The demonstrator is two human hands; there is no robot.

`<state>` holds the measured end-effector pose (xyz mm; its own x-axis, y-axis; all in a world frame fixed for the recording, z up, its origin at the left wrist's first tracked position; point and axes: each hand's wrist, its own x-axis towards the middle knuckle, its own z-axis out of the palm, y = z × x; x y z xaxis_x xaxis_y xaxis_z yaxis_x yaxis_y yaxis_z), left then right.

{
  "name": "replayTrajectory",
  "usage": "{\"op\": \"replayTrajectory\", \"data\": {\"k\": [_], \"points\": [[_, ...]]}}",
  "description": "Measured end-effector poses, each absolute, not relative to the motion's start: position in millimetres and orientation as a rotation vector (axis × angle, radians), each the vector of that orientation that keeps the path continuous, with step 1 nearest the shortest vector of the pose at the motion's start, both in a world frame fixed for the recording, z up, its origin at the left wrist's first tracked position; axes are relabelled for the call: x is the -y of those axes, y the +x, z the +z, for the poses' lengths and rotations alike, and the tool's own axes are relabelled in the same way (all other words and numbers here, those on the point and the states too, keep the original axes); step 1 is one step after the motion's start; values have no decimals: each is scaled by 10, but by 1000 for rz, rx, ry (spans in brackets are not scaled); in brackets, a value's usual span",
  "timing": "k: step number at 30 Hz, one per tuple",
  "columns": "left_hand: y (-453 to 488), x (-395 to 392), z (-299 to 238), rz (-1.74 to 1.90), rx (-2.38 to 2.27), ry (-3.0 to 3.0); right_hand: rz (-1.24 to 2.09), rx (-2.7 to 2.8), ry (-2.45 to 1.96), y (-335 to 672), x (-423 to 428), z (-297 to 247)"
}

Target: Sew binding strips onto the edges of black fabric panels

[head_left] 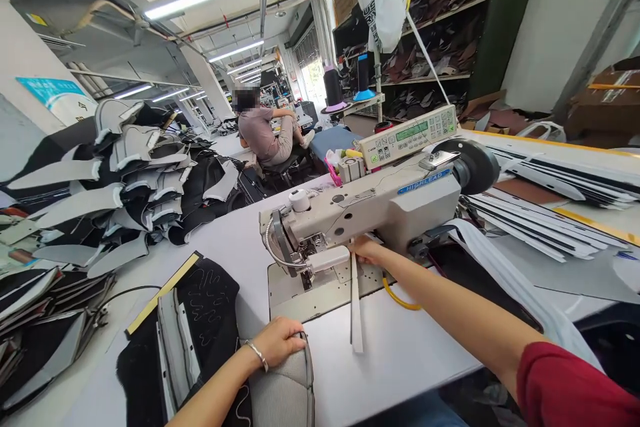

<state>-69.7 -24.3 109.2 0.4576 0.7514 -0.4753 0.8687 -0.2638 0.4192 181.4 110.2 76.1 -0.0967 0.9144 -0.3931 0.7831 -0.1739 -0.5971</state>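
At the front of the table my left hand, with a bracelet at the wrist, is closed on the upper edge of a grey ribbed fabric piece with dark edging. My right hand reaches beneath the arm of a sewing machine, behind its needle area. Its fingers are closed at the top of a narrow white strip, which hangs down across the machine's bed plate onto the table. The machine arm partly hides those fingers. Left of the grey piece lies a black sewn panel with grey bands.
Grey and black cut pieces are piled high at the left. White and black strips lie in stacks at the right. A control panel tops the machine, with thread cones behind. Farther back, a person sits.
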Motion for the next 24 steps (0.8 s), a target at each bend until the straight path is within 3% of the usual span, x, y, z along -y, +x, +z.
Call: {"op": "replayTrajectory", "data": {"k": [5, 13, 20, 24], "points": [[-732, 221, 1085, -231, -1390, 2105, 1439, 1593, -1695, 1801, -661, 780], [-706, -25, 948, -272, -1428, 2128, 1623, 1417, -1317, 1492, 627, 352], [-620, -398, 859, -409, -1480, 2238, 1477, 2439, -1140, 1213, 368, 455], [-567, -509, 807, -478, -1635, 2316, 1364, 2689, -866, 1213, 46, 659]]}}
